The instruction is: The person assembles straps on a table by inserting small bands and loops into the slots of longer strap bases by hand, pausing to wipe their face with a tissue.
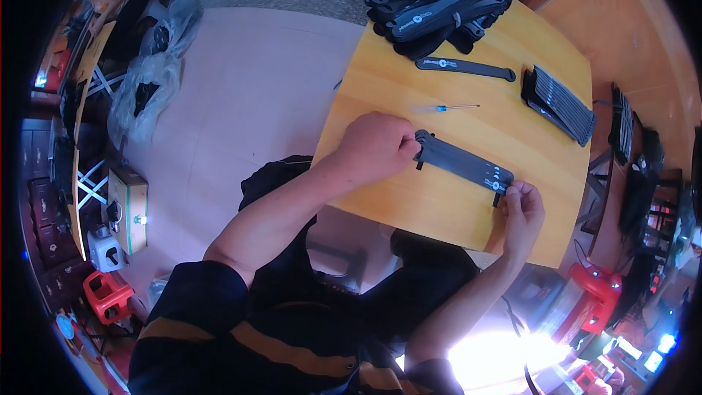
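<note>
A stack of dark grey strips (461,161) with white print at its right end lies over the yellow wooden table between my hands. My left hand (376,143) is closed round the left end of the stack. At the printed right end, my right hand (523,208) pinches the stack between thumb and fingers. Small black tabs stick out below the stack near both ends. Just above it lies a screwdriver (446,108) with a clear and blue handle. Farther up, a single dark strip (466,68) with a white logo lies flat.
A big heap of dark strips (446,4) covers the table's (395,66) far end. Another neat stack (559,104) lies near the right edge. Plastic bags (150,88), a box (130,208) and a red stool (108,296) stand on the floor at left.
</note>
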`<action>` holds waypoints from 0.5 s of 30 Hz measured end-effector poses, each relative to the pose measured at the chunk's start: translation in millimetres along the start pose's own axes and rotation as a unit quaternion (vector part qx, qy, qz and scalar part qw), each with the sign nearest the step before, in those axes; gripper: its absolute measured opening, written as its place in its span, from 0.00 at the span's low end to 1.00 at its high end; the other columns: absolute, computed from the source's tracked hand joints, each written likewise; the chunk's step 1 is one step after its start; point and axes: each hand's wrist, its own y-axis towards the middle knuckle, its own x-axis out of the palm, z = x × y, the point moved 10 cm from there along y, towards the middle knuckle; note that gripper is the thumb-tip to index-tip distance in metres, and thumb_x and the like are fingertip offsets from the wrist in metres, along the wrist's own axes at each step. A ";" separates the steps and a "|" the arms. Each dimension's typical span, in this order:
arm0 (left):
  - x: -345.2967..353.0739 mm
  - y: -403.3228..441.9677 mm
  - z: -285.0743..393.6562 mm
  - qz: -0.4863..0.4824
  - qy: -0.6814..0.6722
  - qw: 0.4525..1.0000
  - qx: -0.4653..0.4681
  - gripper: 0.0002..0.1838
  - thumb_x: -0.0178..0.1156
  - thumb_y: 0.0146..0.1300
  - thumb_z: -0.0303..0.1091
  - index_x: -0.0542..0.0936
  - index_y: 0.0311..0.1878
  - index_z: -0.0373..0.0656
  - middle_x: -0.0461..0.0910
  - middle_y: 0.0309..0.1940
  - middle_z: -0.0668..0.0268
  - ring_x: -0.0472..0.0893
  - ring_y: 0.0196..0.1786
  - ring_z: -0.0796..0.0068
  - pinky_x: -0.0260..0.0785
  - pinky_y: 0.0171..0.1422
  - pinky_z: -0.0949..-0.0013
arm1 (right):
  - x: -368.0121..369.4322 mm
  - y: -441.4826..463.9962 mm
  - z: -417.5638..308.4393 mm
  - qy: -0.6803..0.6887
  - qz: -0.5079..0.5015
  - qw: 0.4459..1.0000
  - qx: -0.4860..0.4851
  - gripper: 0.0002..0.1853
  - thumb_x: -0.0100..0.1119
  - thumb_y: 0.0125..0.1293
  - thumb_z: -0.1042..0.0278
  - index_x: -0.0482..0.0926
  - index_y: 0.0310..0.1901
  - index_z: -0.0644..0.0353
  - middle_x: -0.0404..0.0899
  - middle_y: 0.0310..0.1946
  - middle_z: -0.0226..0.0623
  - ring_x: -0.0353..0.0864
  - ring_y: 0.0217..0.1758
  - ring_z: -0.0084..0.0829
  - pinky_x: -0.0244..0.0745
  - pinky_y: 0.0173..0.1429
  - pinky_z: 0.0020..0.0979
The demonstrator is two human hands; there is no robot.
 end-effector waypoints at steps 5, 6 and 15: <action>0.9 0.3 -1.3 -0.007 0.005 1.000 -0.015 0.09 0.67 0.64 0.37 0.86 0.31 0.43 0.86 0.27 0.59 0.86 0.33 0.56 0.77 0.41 0.56 | 0.1 1.1 5.2 0.013 -0.002 1.000 0.012 0.05 0.62 0.75 0.74 0.81 0.47 0.66 0.78 0.29 0.26 0.72 0.29 0.16 0.68 0.35 0.19; 1.3 0.0 -2.1 -0.009 0.008 1.000 -0.019 0.09 0.66 0.64 0.37 0.86 0.31 0.43 0.86 0.27 0.60 0.86 0.34 0.55 0.77 0.42 0.55 | -0.3 1.2 5.3 0.007 0.001 1.000 0.008 0.05 0.62 0.75 0.74 0.81 0.47 0.66 0.78 0.29 0.26 0.72 0.29 0.16 0.68 0.35 0.19; 1.9 0.1 -0.8 -0.012 0.016 1.000 -0.021 0.08 0.66 0.63 0.36 0.85 0.31 0.43 0.86 0.27 0.59 0.85 0.33 0.54 0.76 0.42 0.55 | -0.8 4.3 11.2 0.020 -0.009 1.000 0.001 0.05 0.63 0.75 0.74 0.81 0.47 0.65 0.79 0.30 0.26 0.73 0.30 0.16 0.69 0.35 0.19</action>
